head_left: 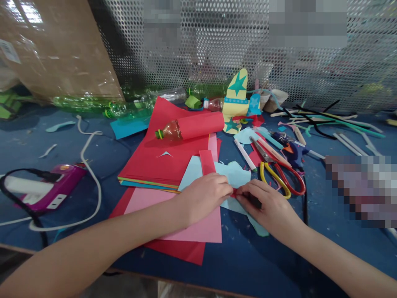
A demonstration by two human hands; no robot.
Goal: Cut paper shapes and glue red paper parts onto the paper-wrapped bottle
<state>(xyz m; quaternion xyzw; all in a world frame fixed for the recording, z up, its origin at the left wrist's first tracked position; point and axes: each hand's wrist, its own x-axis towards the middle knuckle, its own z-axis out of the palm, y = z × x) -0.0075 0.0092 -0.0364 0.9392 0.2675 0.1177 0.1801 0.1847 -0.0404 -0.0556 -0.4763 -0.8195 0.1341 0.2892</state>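
My left hand (203,194) and my right hand (268,205) meet over the blue table (93,149), both pinching a small red paper piece (234,193) between their fingertips. A red paper strip (206,162) runs up from my left hand. Beneath the hands lie light blue paper cut-outs (231,171) and a pink sheet (189,225) on red paper. The fingers of both hands are curled closed.
A stack of red sheets (167,153) carries a bottle wrapped in red paper (192,126). Scissors (279,171) with yellow and red handles lie right of the hands. A purple glue gun (51,188) with cables sits left. Green bottles (93,103), a yellow paper fin (237,95) and straws (335,120) lie behind.
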